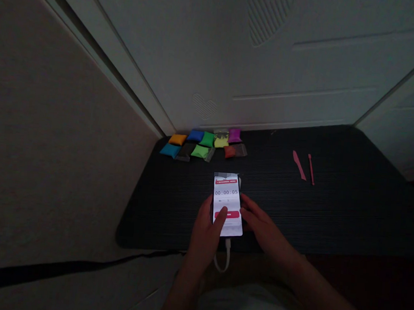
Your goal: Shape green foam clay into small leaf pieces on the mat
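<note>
A lit smartphone is held upright between my two hands over the near part of a dark table. Its white screen shows a timer reading 00:00:05 and a red button. My left hand is wrapped round the phone's left side, its thumb lying over the red button. Along the right edge, the fingers of my right hand grip the phone too. A white cable is plugged into the phone's bottom end and loops down toward my lap.
Several coloured clay packets lie in two rows at the table's back left. A pink plastic knife and a thin pink stick tool rest at the right. Behind the dark table stands a white panel.
</note>
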{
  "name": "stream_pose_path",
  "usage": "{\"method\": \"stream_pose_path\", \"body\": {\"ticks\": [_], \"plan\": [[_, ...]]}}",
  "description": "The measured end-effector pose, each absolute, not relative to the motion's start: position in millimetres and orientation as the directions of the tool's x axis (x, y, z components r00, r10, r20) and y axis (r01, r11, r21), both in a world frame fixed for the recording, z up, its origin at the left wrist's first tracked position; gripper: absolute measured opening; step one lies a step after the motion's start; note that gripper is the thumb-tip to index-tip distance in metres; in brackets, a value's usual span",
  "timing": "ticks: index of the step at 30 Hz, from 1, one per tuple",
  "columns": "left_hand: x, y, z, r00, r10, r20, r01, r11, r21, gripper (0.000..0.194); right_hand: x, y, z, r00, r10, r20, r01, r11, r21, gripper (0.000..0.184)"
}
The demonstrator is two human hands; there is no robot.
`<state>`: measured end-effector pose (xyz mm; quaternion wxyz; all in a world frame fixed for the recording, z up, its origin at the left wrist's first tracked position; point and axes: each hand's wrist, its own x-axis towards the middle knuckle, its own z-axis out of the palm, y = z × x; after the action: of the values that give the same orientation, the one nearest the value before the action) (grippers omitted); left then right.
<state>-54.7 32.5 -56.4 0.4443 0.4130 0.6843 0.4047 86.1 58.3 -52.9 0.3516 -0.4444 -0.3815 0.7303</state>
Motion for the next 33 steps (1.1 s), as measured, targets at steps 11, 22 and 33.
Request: {"method": "stream_pose_path", "body": {"ticks": [11,22,33], "plan": [[-62.0,33.3,-51.4,-0.264,0.911,-0.317,0.209,0.375,0.903,0.042,85.1,55.6,-50.8,-0.338,0.839,-0.426,-0.105,-0.484,-0.869,0.043],[-69.4,39.8,-60.3,-0.293,0.883,-0.366,0.084,0.405,0.91,0.035,86.6,58.1,-48.3,-0.343,0.745,-0.573,-0.082,-0.631,-0.771,0.053],[-69.6,37.8,-61.9,-0.298,0.861,-0.412,0.068,0.449,0.891,0.037,83.3,60.8,-47.4,-0.356,0.721,-0.595,-0.087,-0.66,-0.747,0.064]]}}
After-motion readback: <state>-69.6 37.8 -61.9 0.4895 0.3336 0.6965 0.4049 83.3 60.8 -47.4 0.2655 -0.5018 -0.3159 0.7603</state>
